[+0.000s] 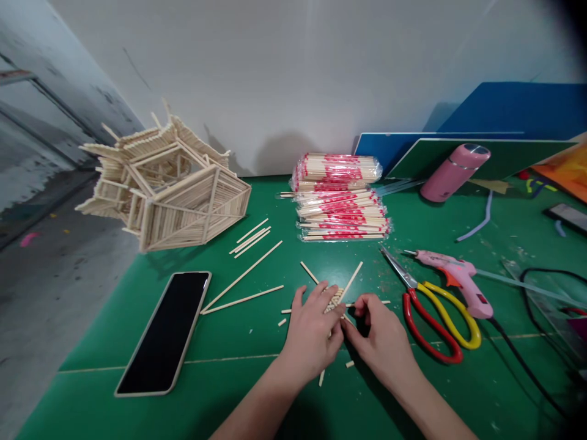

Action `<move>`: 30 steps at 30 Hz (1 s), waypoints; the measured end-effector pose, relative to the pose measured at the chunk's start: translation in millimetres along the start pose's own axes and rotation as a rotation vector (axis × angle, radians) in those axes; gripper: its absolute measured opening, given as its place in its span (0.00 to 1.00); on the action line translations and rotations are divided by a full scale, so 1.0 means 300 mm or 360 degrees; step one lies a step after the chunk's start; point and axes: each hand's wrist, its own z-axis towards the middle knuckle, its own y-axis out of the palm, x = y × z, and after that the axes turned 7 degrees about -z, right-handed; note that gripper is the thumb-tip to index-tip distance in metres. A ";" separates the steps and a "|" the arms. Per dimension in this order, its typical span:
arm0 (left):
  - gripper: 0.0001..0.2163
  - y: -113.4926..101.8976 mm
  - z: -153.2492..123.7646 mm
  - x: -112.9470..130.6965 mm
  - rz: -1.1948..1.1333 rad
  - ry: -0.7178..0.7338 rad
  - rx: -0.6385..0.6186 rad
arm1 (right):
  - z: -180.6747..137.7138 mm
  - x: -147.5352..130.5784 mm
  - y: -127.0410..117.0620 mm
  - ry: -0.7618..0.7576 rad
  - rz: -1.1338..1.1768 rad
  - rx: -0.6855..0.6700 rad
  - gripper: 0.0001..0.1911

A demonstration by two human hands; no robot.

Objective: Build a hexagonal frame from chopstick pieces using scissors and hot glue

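A small star-like piece of crossed wooden sticks [352, 281] lies on the green table, its ends sticking out several ways. My left hand [312, 327] is bent over its middle, fingers pressing it and the thumb at its near side. From the right, my right hand [383, 333] has thumb and fingertips drawn together at a thin wooden stick [349, 320] by the centre. My hands hide much of the piece. Short cut bits, such as a stub [350, 364], are scattered close by.
Left: a large stick-built model [197, 211], loose sticks [243, 278], a phone [162, 336]. Behind: plastic-wrapped stick bundles [342, 205]. Right: scissors [433, 305] with red and yellow handles, a pink glue gun [458, 278] with its cord, and a pink bottle [454, 174] by boards [495, 159].
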 end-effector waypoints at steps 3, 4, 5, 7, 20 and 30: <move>0.14 0.000 0.001 0.000 0.0006 -0.0018 0.0007 | 0.001 0.001 -0.001 -0.0006 0.0003 0.0015 0.08; 0.14 0.000 0.001 0.001 0.0009 -0.0021 0.0008 | 0.002 0.001 -0.002 -0.0011 0.0007 0.0025 0.08; 0.14 0.000 0.001 0.001 0.0009 -0.0022 0.0008 | 0.002 0.001 -0.002 -0.0019 0.0011 0.0033 0.09; 0.14 0.001 0.000 0.002 0.0010 -0.0021 0.0002 | 0.002 0.003 -0.001 -0.0032 0.0010 0.0046 0.08; 0.14 -0.007 -0.002 0.007 0.0014 -0.0005 -0.0020 | 0.002 0.003 0.004 -0.0033 -0.0022 0.0072 0.09; 0.14 0.002 0.010 0.000 -0.0006 0.0003 -0.0006 | 0.009 -0.013 -0.016 0.0010 -0.0026 0.0048 0.08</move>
